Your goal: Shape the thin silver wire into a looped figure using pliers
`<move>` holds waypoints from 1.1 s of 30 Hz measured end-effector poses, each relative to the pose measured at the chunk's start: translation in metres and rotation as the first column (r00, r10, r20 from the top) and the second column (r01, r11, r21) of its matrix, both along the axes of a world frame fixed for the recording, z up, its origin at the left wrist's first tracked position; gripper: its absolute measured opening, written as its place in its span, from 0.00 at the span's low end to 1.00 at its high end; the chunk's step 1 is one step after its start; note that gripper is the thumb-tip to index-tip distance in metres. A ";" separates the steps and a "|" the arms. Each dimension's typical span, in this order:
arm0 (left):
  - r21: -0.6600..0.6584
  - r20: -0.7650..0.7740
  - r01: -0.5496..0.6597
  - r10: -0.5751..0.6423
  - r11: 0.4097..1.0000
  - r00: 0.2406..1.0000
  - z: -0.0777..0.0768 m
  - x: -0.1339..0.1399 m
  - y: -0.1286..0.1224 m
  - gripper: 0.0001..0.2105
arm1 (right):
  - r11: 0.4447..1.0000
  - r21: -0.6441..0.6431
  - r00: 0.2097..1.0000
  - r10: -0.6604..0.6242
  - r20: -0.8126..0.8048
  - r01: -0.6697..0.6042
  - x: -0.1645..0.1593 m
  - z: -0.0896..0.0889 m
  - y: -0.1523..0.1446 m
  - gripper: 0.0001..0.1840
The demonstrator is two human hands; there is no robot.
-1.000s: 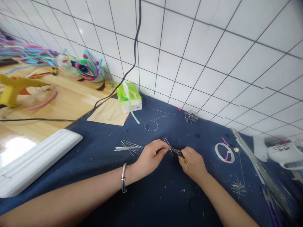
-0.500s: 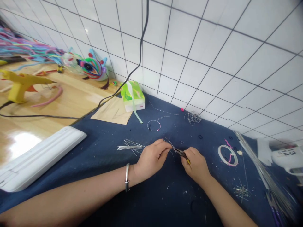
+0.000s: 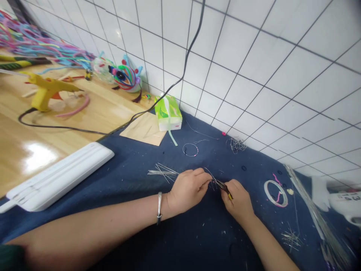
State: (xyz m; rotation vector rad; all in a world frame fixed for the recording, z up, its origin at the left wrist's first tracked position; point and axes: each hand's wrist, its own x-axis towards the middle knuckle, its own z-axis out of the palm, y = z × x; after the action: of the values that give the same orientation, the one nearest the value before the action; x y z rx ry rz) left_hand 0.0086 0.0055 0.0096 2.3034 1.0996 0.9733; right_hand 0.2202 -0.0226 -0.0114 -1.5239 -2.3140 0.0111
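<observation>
In the head view, my left hand (image 3: 191, 190) pinches a thin piece of wire (image 3: 208, 172) between thumb and fingertips. My right hand (image 3: 237, 197) is wrapped round a pair of pliers (image 3: 222, 186) with dark jaws and yellow-marked handles. The jaws meet the wire just beside my left fingertips; whether they grip it is too small to tell. Left of my left hand lies a pile of short straight wires (image 3: 162, 172). Beyond it rests a wire ring (image 3: 190, 155) with small pink beads and a loose tail.
A tangle of wire (image 3: 237, 145) and a tape roll (image 3: 266, 192) lie to the right, near cut wire bits (image 3: 291, 239) and a long wire bundle (image 3: 310, 210). Leftward are a tissue pack (image 3: 170, 118), a white bar-shaped device (image 3: 64, 175) and a yellow glue gun (image 3: 42, 94).
The whole view has shifted, so everything sits further right in the picture. Both hands keep their hold on wire and pliers, close together as before.
</observation>
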 end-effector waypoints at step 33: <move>-0.618 0.422 0.247 0.050 0.746 0.905 -0.001 0.005 0.001 0.05 | 0.998 0.038 0.997 -0.052 0.063 0.050 -0.001 -0.005 -0.005 0.11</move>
State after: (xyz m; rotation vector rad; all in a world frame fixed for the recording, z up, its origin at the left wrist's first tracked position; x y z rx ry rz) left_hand 0.0138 0.0068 0.0089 1.4676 0.9216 0.7999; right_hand 0.2190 -0.0274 -0.0163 -1.5871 -2.3100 -0.0932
